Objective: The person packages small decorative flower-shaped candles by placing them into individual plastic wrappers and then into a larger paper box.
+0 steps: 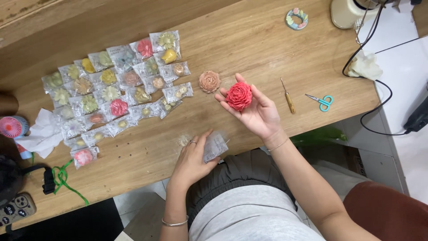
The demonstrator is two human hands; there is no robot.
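- Wooden tabletop (249, 40), white floor off its right edge.
- Right hand (254, 109) up over the near edge, palm open, fingers cupping a red flower (239, 96).
- Left hand (192, 160) at the near edge, fingers pressed on a clear plastic bag (215, 146); prob. empty, hard to tell.
- Peach flower (209, 81) lies just beside the red one, mid-table.
- Bagged flowers (116, 87) spread twd the left edge.
- Awl (288, 97) & teal scissors (322, 101) near the right edge.
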